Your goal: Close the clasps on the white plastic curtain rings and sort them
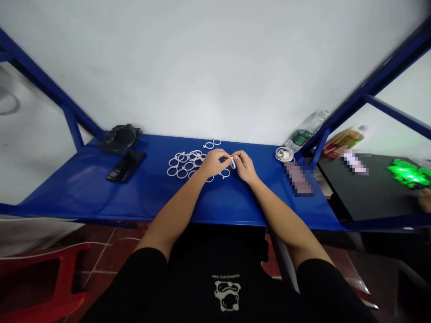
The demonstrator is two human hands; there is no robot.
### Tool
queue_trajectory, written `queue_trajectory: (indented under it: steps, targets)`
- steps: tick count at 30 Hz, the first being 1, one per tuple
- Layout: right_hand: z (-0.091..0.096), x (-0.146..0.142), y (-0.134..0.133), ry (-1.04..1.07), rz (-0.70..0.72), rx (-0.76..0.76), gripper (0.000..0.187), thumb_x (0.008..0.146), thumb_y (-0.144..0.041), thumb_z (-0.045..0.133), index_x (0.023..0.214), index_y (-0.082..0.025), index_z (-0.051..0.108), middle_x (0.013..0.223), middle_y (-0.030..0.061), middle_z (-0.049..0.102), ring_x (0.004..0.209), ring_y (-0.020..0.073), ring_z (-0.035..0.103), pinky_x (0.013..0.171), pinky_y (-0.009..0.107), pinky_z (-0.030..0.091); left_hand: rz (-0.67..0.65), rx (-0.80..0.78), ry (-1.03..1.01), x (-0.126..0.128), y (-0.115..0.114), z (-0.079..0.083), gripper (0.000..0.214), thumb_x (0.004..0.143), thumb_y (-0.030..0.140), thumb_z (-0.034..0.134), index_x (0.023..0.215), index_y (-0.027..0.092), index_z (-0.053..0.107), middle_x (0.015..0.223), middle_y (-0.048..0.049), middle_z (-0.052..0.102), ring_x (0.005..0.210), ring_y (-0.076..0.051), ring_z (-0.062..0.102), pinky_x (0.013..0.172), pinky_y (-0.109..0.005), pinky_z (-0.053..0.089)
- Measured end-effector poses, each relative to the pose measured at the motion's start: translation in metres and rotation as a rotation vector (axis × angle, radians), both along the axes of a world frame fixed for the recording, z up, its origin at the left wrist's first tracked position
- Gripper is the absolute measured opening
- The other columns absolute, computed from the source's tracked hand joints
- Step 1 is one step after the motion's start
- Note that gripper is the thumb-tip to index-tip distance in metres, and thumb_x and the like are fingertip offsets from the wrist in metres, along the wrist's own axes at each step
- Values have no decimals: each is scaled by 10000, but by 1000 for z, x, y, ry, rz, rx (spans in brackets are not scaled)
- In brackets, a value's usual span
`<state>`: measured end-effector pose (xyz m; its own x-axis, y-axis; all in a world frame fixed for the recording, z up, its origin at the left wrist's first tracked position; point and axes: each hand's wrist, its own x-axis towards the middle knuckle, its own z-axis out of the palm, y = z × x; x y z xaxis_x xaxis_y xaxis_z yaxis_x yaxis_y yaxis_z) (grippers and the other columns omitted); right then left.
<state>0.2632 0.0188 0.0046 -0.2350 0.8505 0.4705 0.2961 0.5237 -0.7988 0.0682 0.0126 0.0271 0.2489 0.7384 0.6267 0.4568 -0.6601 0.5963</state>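
Observation:
Between my fingertips is a small white curtain ring [233,163], seen nearly edge-on. My left hand [213,163] pinches it from the left, and my right hand [245,167] has its fingers closed at its other side. Several more white rings with small eyelets [182,173] lie in a loose, partly overlapping group to the left of my left hand, which hides some of them. Two rings [208,145] rest apart near the wall. Just below my fingers another ring [225,173] lies on the blue table [229,202].
A black phone [125,166] and a dark plastic bag [120,138] lie at the left. At the right are a coiled white cable [284,154], a clear bottle [305,131] and a blurred flat item [299,178]. Blue frame bars [72,128] flank the table. Another person's hand [424,199] shows at far right.

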Motion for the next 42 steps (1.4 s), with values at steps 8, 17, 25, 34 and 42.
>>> queue_trajectory:
  steps: [8, 17, 25, 34, 42]
  targets:
    - [-7, 26, 17, -550, -46, 120, 284, 1064, -340, 558, 1241, -221, 745, 1233, 133, 747, 1166, 309, 648, 1072, 493, 484, 175, 126, 82, -42, 13, 7, 218, 923, 223, 638, 705, 229, 621, 757, -12, 713, 766, -195, 658, 835, -387, 511]
    - [-10, 18, 20, -707, -161, 38, 145, 982, -351, 720, 993, -232, 803, 1161, 95, 765, 1106, 284, 651, 1033, 437, 486, 284, 142, 10, -34, 14, 1, 368, 1023, 308, 593, 664, 233, 574, 691, -22, 649, 722, -191, 619, 761, -376, 499]
    - [-1, 9, 13, -756, -243, 34, 264, 970, -485, 733, 1005, -236, 813, 1122, 105, 783, 1066, 308, 654, 940, 427, 501, 61, 73, 248, -13, 13, -18, 187, 1013, 299, 639, 894, 222, 761, 933, -53, 784, 908, -223, 698, 916, -420, 549]
    - [4, 12, 8, -539, -254, 89, 186, 1010, -327, 627, 1044, -236, 786, 1063, 76, 820, 1024, 289, 722, 1055, 483, 482, 55, 69, 307, -7, 11, -21, 190, 1044, 361, 662, 1113, 252, 802, 1107, -67, 781, 1034, -241, 694, 988, -454, 547]
    - [11, 9, -6, -286, -158, 181, 283, 1070, -444, 582, 1034, -271, 803, 1039, 49, 838, 1009, 255, 762, 1178, 507, 449, 51, 56, 309, -4, 8, -18, 196, 1067, 370, 641, 1068, 271, 811, 1078, -43, 805, 1013, -235, 704, 957, -443, 523]
